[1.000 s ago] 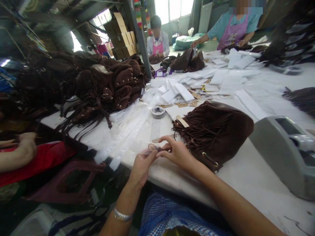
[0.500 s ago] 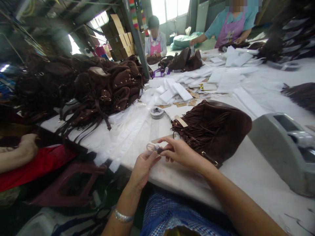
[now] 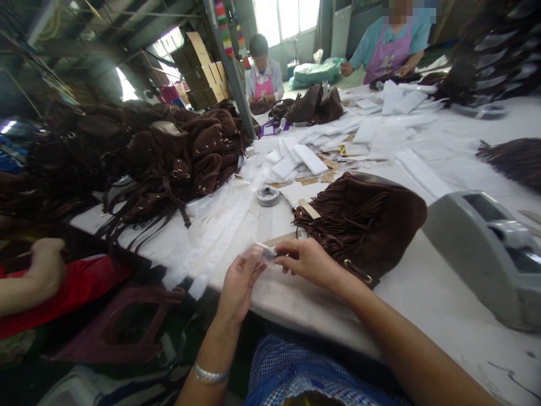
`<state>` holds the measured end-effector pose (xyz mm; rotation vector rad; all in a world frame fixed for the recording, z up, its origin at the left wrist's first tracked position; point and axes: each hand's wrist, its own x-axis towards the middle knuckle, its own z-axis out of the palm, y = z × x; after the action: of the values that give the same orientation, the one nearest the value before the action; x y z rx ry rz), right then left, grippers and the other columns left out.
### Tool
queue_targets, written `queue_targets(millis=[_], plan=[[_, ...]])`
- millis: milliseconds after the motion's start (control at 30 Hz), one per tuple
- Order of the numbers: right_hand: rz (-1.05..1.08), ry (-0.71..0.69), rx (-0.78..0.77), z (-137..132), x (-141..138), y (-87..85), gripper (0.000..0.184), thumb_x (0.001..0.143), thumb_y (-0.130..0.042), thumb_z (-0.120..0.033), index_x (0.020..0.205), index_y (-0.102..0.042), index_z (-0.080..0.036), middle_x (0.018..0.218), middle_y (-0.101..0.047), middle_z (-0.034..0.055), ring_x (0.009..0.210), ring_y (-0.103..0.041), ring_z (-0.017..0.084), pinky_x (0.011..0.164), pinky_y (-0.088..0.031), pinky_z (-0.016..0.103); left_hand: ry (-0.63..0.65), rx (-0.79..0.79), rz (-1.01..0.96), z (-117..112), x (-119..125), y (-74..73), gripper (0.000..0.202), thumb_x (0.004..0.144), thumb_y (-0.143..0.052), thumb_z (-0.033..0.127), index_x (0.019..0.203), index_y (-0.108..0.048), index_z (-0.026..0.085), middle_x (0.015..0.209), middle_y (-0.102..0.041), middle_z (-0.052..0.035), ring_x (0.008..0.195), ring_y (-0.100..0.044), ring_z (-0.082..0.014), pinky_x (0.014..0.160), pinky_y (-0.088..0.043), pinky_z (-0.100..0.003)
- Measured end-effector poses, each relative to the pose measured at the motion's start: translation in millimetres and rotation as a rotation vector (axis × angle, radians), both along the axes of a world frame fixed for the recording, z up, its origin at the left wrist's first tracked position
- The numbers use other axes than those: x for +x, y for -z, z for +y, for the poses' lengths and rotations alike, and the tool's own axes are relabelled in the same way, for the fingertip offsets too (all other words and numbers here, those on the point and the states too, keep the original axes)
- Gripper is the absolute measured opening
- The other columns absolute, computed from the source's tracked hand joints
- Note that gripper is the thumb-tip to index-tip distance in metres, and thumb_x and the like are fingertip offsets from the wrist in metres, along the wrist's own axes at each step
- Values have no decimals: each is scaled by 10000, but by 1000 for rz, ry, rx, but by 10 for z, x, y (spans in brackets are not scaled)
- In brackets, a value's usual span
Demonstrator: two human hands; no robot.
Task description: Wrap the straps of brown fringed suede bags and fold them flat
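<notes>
Two bare hands at the near edge of a white desk (image 3: pixel 291 307): the fingers of the left hand (image 3: pixel 240 282) and of the right hand (image 3: pixel 307 262) close together on a small plastic-wrapped piece (image 3: pixel 266 253), its details blurred, held just above the desk. The edge slants from the upper left to the lower right, beneath both forearms. A pale stretch of desktop extends to the right of the right forearm, giving sideways room; another, narrower, lies between the hands and the coiled grey roll (image 3: pixel 267 195) beyond them. A brown fringed bag (image 3: pixel 376 220), with a beige tag (image 3: pixel 310 208) on it, lies just beside the right hand and limits movement on that side; farther right stands a grey machine (image 3: pixel 477 259). Clear plastic strips (image 3: pixel 217 228) overhang the edge to the left, below a heap of brown bags (image 3: pixel 203 141) piled against a post (image 3: pixel 237 82). White packets (image 3: pixel 310 159) cover the middle. Two co-workers occupy the far side; another person's forearm (image 3: pixel 36 285) enters at left.
</notes>
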<state>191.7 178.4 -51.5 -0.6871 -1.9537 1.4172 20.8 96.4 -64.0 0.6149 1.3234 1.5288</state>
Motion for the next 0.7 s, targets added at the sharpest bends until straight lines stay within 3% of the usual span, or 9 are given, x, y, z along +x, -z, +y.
queue_targets(millis=[267,433,567,700], plan=[[2,-30,-150,-1,-18,16,299,791,-651,-166,1090,-651,-159,721,-710,-3,520,-621,103,505,-501,196,55,29,37,19,110,47,328,708,-822,335,970,-727,162,1013,-742,-68,920,-679,-183,846,-519,-293],[-108,-14,-47,23,110,-54,436,746,-717,-174,1174,-639,-185,914,-754,52,784,-708,170,717,-537,262,-15,47,70,20,99,67,331,694,-831,314,966,-720,163,1004,-737,-57,921,-673,-168,845,-499,-268],[-204,10,-162,-21,212,-50,324,802,-623,-158,1123,-659,-160,758,-747,27,640,-693,158,593,-512,235,-20,35,79,14,109,108,339,697,-828,337,973,-720,174,991,-736,-48,931,-663,-162,855,-492,-265],[-121,55,-152,-110,242,-50,429,807,-588,-116,1231,-618,-178,764,-747,10,644,-696,144,627,-517,225,67,37,72,-22,217,135,323,742,-801,309,1019,-711,169,1016,-740,-61,932,-666,-168,851,-504,-273]])
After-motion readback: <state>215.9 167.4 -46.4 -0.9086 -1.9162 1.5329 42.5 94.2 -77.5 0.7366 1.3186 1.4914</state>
